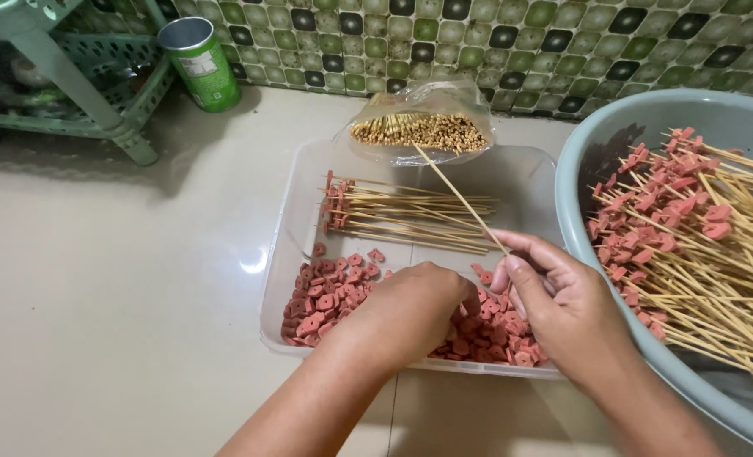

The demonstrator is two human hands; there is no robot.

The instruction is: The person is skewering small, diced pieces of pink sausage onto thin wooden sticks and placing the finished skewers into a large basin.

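The right hand (554, 305) pinches a bare bamboo skewer (459, 197) pointing toward 11 o'clock. The left hand (414, 309) curls, seemingly pinching one, over pink sausage pieces (330, 300) in the clear tray (279, 245); loaded skewers (689, 245) fill the grey basin (601, 135) at 3 o'clock.

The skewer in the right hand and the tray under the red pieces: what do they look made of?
Skewer: likely bamboo or wood, pale tan, thin, matte. Tray: seemingly clear plastic, translucent, with a glossy highlight on its wall.
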